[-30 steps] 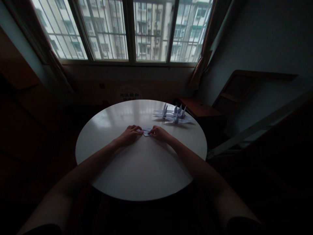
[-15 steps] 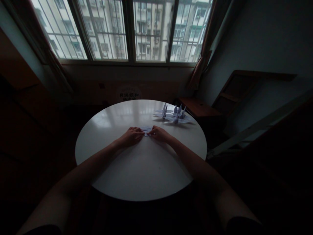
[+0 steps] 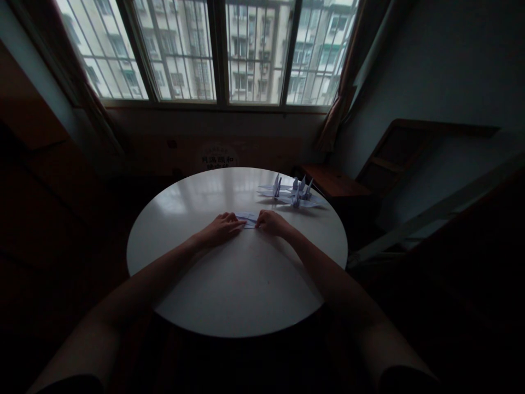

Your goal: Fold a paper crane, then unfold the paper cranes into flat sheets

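A small folded sheet of pale paper (image 3: 247,218) lies flat on the round white table (image 3: 229,284), near its middle. My left hand (image 3: 221,227) rests on the paper's left side with the fingers stretched flat, pressing it down. My right hand (image 3: 272,223) sits at the paper's right edge with the fingers curled and pinched on it. Much of the paper is hidden under both hands.
Several finished paper cranes (image 3: 293,194) stand at the table's far right. Behind the table is a barred window (image 3: 213,49) with curtains. A dark low shelf (image 3: 334,183) and a leaning wooden frame (image 3: 394,150) stand to the right. The room is dim.
My right hand has slid a little to the right along the paper, uncovering more of it. My left hand's fingers have flattened onto the sheet.
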A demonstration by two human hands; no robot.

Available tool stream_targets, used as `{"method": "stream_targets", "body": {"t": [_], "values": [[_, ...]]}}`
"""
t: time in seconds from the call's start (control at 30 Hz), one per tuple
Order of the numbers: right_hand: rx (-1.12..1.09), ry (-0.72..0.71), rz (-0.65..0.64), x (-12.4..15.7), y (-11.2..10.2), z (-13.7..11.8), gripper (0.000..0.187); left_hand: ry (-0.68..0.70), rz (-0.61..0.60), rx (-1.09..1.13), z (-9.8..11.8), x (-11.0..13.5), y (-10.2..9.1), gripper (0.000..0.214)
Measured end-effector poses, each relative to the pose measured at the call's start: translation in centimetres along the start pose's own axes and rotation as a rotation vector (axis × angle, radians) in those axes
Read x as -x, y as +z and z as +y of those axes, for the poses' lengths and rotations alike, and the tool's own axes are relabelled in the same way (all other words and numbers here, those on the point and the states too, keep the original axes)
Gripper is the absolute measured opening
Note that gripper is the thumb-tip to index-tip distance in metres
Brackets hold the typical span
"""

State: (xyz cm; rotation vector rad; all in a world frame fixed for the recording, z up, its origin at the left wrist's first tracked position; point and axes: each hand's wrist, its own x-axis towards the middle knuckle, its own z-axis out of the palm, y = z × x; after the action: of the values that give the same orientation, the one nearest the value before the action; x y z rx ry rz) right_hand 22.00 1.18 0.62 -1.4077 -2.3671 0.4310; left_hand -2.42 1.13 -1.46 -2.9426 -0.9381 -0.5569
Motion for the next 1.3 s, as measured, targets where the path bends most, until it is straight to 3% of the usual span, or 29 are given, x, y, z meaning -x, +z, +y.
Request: {"method": "stream_targets", "body": {"t": [0.1, 0.27, 0.37, 0.67, 0.83, 1.03, 1.3], "values": [[-0.052, -0.073, 0.03, 0.0, 0.0, -0.1, 0.028, -0.022, -0.015, 0.016, -0.2, 0.1, 0.1, 0.039], [-0.219, -0.154, 0.226, -0.7, 0.4, 0.5, 0.04, -0.019, -0.043, 0.067, -0.4, 0.1, 0.0, 0.04], [-0.227, -0.175, 0.27, -1.2, 0.9, 1.2, 0.044, 0.019, -0.067, 0.128, -0.6, 0.1, 0.1, 0.042], [-0.084, -0.177, 0.073, -1.5, 2.1, 2.6, 0.03, 0.054, -0.047, 0.006, -0.4, -0.2, 0.2, 0.043], [-0.126, -0.175, 0.061, -1.0, 1.4, 2.0, 0.027, 0.016, -0.046, -0.003, 0.2, -0.1, 0.0, 0.043], [-0.203, -0.136, 0.039, -0.5, 1.0, 1.3, 0.028, -0.047, 0.0, 0.042, -1.0, -0.2, 0.8, 0.039], [-0.275, -0.213, 0.013, -0.1, 0.7, 0.5, 0.023, -0.054, 0.077, 0.138, -1.6, -0.1, 0.9, 0.032]]}}
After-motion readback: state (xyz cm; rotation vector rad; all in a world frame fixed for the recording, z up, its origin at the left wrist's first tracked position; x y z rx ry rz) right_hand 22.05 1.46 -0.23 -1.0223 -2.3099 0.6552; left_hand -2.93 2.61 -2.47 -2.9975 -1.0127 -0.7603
